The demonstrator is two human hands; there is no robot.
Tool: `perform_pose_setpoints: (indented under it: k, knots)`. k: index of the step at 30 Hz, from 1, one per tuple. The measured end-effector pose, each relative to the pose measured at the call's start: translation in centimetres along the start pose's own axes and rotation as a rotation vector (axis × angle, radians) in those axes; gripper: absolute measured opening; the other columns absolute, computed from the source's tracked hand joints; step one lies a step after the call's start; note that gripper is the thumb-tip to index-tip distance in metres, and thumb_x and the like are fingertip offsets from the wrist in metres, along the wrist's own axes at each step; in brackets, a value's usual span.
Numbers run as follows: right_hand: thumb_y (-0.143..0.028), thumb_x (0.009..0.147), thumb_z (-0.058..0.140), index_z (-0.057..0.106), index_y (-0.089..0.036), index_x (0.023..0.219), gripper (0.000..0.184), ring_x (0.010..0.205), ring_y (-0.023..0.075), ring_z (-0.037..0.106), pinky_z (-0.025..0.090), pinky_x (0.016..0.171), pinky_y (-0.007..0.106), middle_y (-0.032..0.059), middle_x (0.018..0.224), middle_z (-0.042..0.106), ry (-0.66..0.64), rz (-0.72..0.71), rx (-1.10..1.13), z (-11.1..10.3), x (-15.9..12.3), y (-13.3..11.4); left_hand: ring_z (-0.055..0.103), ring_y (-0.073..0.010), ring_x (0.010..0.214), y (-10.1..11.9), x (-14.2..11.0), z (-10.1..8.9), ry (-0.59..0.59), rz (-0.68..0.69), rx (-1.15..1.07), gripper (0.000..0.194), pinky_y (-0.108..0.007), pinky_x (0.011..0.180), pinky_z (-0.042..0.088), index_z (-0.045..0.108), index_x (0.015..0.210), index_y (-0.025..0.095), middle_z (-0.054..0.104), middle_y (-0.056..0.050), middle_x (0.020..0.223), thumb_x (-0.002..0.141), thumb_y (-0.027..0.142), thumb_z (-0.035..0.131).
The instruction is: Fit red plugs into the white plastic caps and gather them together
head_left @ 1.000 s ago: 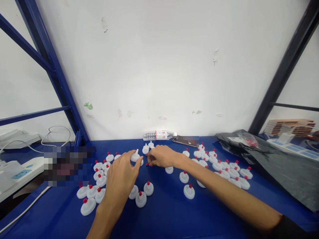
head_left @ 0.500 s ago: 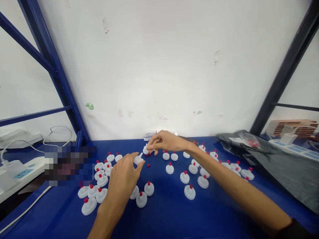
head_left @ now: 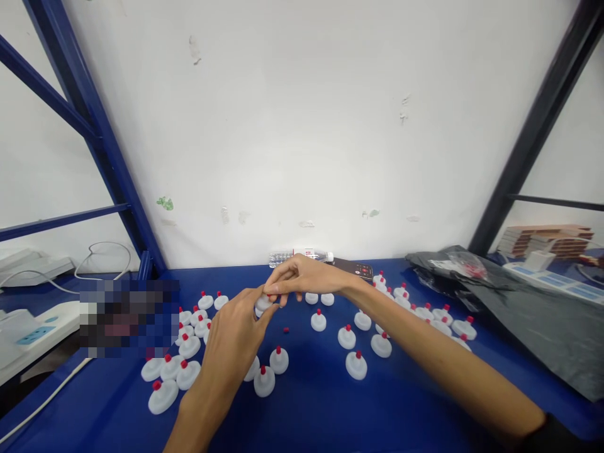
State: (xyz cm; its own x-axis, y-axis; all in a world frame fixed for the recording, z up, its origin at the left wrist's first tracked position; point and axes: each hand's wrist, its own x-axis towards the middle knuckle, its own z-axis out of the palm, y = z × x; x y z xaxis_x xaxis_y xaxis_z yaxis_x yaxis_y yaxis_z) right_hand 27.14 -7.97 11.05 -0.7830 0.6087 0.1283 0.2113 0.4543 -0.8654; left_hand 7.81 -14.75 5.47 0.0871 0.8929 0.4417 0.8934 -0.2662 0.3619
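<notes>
My left hand (head_left: 240,321) is closed around the edge of a white nozzle lid (head_left: 263,304), a round disc, held above the table. Over the top of that lid, my right hand (head_left: 295,277) pinches at its spout, and a speck of red shows between the fingertips, likely a small red cap. The right fingers hide most of the spout. Below my hands a loose red cap (head_left: 285,329) lies on the blue table (head_left: 311,409). White lids with red tips stand close by, among them one front lid (head_left: 264,381) and one right of it (head_left: 279,360).
More red-tipped white lids sit in a left group (head_left: 187,375) and a right group (head_left: 380,345). Along the wall lie a clear bottle (head_left: 280,258) and a phone (head_left: 361,269). Black plastic bags (head_left: 519,333) cover the right side. Power strips (head_left: 44,330) and cables lie left.
My right hand has come down and left to meet the lid in my left hand; its fingertips now touch the spout. The view has shifted slightly.
</notes>
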Motion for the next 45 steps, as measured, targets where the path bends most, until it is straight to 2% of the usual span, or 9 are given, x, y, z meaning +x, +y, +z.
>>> perform_pose_setpoints:
  k: [6,12,16,22,27,34,38,41,45]
  knots:
    - [-0.040,0.096,0.066,0.075,-0.020,0.109,0.026,0.080,0.0126,0.073,0.049,0.061,0.021,0.0048,0.099,0.078,-0.074,0.079,0.067,0.1,-0.1,-0.3,0.069,-0.0241,0.072,-0.1,0.0,-0.1,0.005,0.033,-0.010,0.032,-0.030,0.060,0.043,0.075,0.097,0.027,0.071,-0.001,0.073,0.100,0.048,0.051]
    - [-0.043,0.097,0.064,0.076,-0.021,0.111,0.028,0.084,0.0112,0.073,0.052,0.068,0.020,0.0044,0.099,0.079,-0.170,0.135,0.143,-0.7,0.0,0.6,0.071,-0.0239,0.071,0.2,0.2,0.4,-0.015,0.025,-0.030,0.055,-0.030,0.062,0.047,0.057,0.144,0.028,0.075,0.000,0.079,0.093,0.046,0.065]
    - [-0.043,0.096,0.063,0.076,-0.020,0.108,0.030,0.085,0.0116,0.073,0.053,0.070,0.020,0.0052,0.098,0.079,-0.117,0.170,0.099,-1.4,0.1,0.9,0.072,-0.0225,0.078,0.3,0.1,0.5,0.026,0.015,-0.112,0.071,-0.031,0.066,0.050,0.048,0.151,0.027,0.078,-0.003,0.110,0.088,0.052,0.070]
    - [-0.026,0.094,0.056,0.078,-0.015,0.106,0.027,0.076,0.0123,0.073,0.049,0.060,0.019,0.0071,0.093,0.080,-0.134,0.310,-0.226,-2.7,-0.3,2.1,0.069,-0.0197,0.074,0.1,-0.1,0.1,0.165,0.021,-0.129,0.032,-0.034,0.071,0.049,0.068,0.122,0.024,0.076,-0.002,0.103,0.099,0.039,0.052]
    - [-0.018,0.086,0.058,0.080,-0.016,0.096,0.024,0.069,0.0140,0.071,0.050,0.064,0.023,0.0045,0.085,0.080,-0.253,0.402,-0.425,-2.3,-0.4,3.4,0.067,-0.0198,0.075,0.1,0.0,-0.1,0.158,0.045,-0.136,0.027,-0.034,0.073,0.047,0.071,0.109,0.024,0.075,-0.001,0.094,0.099,0.033,0.049]
    - [-0.032,0.086,0.065,0.078,-0.022,0.096,0.018,0.073,0.0189,0.070,0.046,0.063,0.027,0.0017,0.074,0.078,-0.158,0.450,-0.727,-1.1,-0.2,2.7,0.066,-0.0187,0.071,0.3,-0.1,0.0,0.172,0.077,-0.157,0.026,-0.033,0.071,0.046,0.072,0.105,0.023,0.074,0.000,0.088,0.098,0.032,0.049]
    - [-0.056,0.094,0.057,0.076,-0.020,0.102,0.041,0.085,0.0275,0.071,0.047,0.070,0.033,0.0099,0.089,0.078,0.066,0.408,-0.900,-1.3,-0.1,2.5,0.065,-0.0182,0.069,0.3,-0.1,0.1,0.194,0.082,-0.166,0.025,-0.033,0.069,0.045,0.072,0.105,0.024,0.074,0.001,0.086,0.098,0.032,0.049]
    - [-0.045,0.103,0.045,0.071,-0.020,0.119,0.040,0.102,0.0302,0.069,0.047,0.082,0.036,0.0128,0.105,0.077,0.237,0.351,-0.979,-1.1,0.6,3.4,0.064,-0.0179,0.067,0.2,-0.1,0.1,0.196,0.086,-0.167,0.025,-0.033,0.069,0.044,0.072,0.104,0.024,0.074,0.001,0.085,0.098,0.032,0.049]
    - [-0.035,0.102,0.053,0.068,-0.025,0.130,0.033,0.115,0.0268,0.067,0.047,0.088,0.033,0.0081,0.118,0.076,0.220,0.257,-0.985,-0.5,1.3,5.3,0.063,-0.0174,0.065,0.1,-0.1,0.1,0.192,0.082,-0.167,0.024,-0.032,0.067,0.043,0.072,0.104,0.024,0.074,0.002,0.083,0.098,0.031,0.050]
